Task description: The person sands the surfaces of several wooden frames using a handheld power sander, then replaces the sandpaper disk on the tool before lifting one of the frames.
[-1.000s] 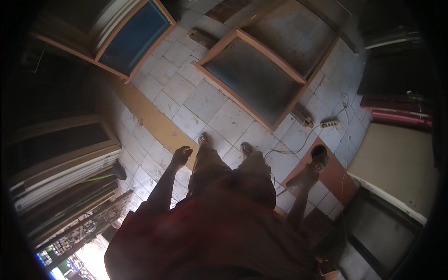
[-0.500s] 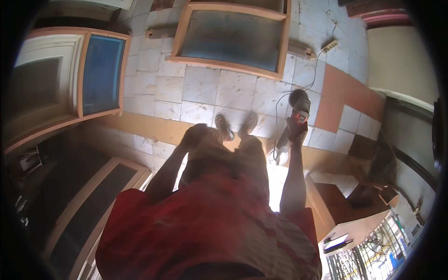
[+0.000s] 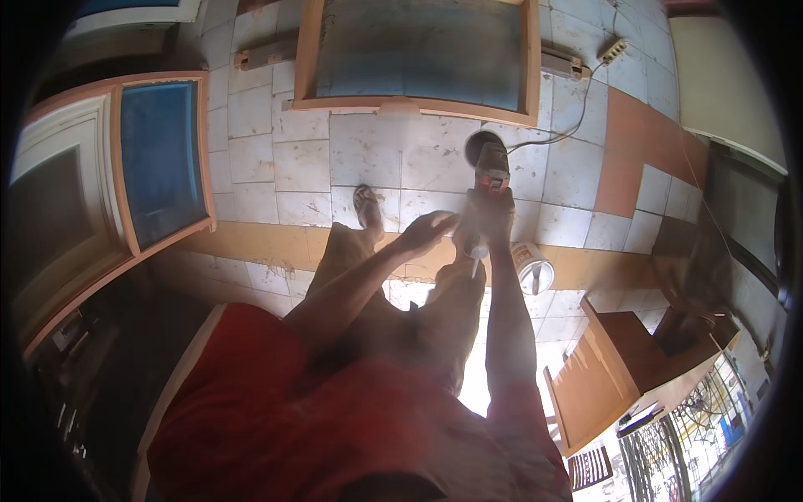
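Note:
My right hand (image 3: 495,213) is wrapped round the body of a power tool with a dark round disc, probably an angle grinder or sander (image 3: 493,177). Its disc end points away from me, near the lower rail of a wooden frame with a dark, dusty panel (image 3: 529,67). Close to the tool's rear end is my left hand (image 3: 432,230), fingers stretched toward it and holding nothing. Whether those fingertips touch the tool I cannot tell.
A cord runs from beside the disc to a power strip (image 3: 613,50) on the tiled floor. A white bucket (image 3: 535,272) stands right of my right forearm. To the left is another wooden frame with a blue panel (image 3: 167,155); a brown wooden cabinet (image 3: 595,372) is at lower right.
My left hand has come off my left thigh and moved right, toward the tool's rear. My right hand has shifted left with the tool, and my feet and view have shifted.

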`<state>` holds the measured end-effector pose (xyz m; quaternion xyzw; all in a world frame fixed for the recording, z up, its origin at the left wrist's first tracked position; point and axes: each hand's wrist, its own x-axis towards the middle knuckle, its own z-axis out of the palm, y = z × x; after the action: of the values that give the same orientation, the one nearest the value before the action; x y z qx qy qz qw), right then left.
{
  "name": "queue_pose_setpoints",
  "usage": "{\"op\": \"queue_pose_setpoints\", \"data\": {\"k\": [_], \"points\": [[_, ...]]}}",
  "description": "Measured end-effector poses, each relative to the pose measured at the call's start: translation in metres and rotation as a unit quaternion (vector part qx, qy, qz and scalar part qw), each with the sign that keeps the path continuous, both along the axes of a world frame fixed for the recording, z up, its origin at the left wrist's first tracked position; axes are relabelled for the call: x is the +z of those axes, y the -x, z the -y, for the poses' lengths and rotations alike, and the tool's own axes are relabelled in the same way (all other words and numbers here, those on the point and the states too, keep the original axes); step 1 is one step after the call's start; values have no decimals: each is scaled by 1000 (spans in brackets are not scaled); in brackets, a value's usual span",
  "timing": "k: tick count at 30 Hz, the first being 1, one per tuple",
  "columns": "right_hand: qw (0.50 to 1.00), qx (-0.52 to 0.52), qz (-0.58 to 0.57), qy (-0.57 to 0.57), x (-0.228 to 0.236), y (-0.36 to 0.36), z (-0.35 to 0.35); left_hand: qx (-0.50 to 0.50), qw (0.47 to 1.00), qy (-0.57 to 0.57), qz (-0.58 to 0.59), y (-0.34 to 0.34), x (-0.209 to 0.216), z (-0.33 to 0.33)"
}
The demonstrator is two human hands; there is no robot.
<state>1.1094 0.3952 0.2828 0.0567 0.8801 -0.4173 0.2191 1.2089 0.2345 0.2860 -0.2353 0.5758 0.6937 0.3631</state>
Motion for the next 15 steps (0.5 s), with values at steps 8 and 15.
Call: {"op": "queue_pose_setpoints", "data": {"k": [8,15], "points": [[980,171,-73,-77,-143,-10,96,189,976,-99,45,40,-138,50],[995,92,45,3,-227,31,175,352,916,-162,-106,80,-239,95]]}}
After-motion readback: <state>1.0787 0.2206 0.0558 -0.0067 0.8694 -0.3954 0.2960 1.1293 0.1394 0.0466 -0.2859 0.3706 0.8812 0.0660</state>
